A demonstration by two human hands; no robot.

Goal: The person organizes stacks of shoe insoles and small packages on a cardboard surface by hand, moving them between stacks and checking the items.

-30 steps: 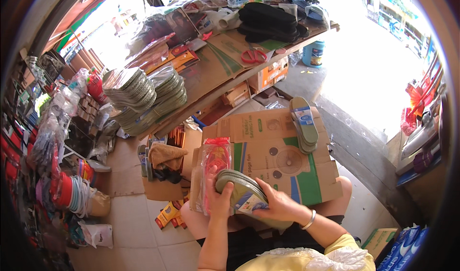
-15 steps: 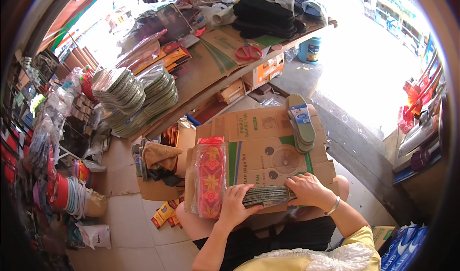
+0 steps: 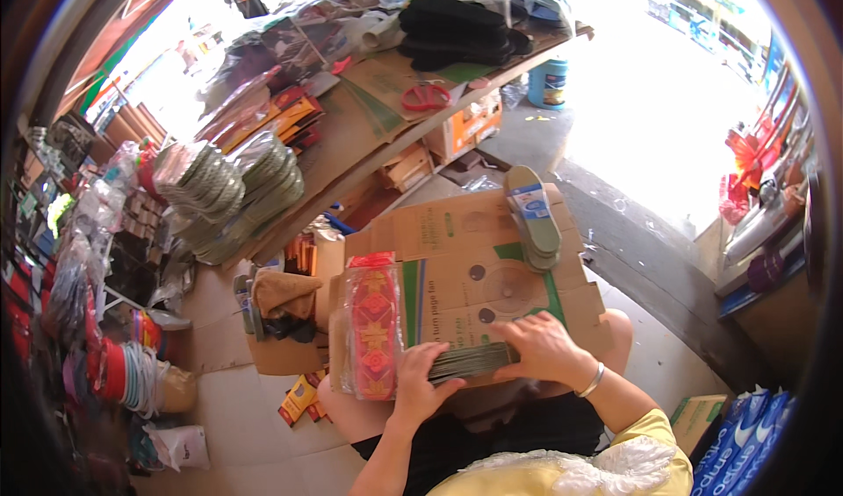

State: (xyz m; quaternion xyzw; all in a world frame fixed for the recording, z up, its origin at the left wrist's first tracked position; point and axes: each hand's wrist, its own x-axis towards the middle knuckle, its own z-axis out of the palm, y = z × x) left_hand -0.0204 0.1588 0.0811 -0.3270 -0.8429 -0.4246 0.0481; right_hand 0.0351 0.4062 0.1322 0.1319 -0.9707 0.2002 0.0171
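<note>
On a flattened cardboard box (image 3: 439, 233) across my lap lies a stack of grey-green insoles (image 3: 470, 363), turned edge-on. My left hand (image 3: 420, 382) grips the stack's left end, fingers on the far side and thumb on the near side. Around the right end my right hand (image 3: 549, 353) is curved, its thumb near the front edge and its fingers over the far side. Left of the stack lies a red patterned pack of insoles (image 3: 374, 329) in clear plastic. Farther back on the cardboard rests a small pile of green insoles (image 3: 531, 219) with a blue-and-white label.
A worktable (image 3: 386, 145) beyond holds bagged insoles (image 3: 198, 184), red scissors (image 3: 426, 98) and black insoles (image 3: 457, 32). A brown cloth (image 3: 285, 292) sits left of my lap. Blue packages (image 3: 742, 443) stand at lower right; a blue bucket (image 3: 547, 83) stands beyond the table.
The view has shifted slightly, so the scene sits a little farther left. My right hand's fingers have lifted and spread somewhat at the stack's right end; my left hand keeps its grip.
</note>
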